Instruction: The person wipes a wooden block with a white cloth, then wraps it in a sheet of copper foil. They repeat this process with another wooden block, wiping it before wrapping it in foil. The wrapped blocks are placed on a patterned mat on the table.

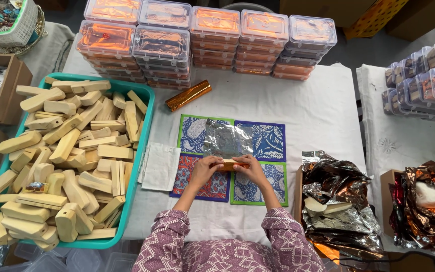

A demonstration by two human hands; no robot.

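Two hands pinch one small wooden block (229,164) between them: left hand (205,170) on its left end, right hand (250,170) on its right. Foil (226,139) spreads just beyond the fingertips, over four patterned mats (267,141).

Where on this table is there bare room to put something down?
Bare white cloth lies between the stacked lidded boxes and the patterned mats, right of the foil roll. A thin strip runs below the mats. The teal tub of wooden blocks and the foil box crowd both sides.
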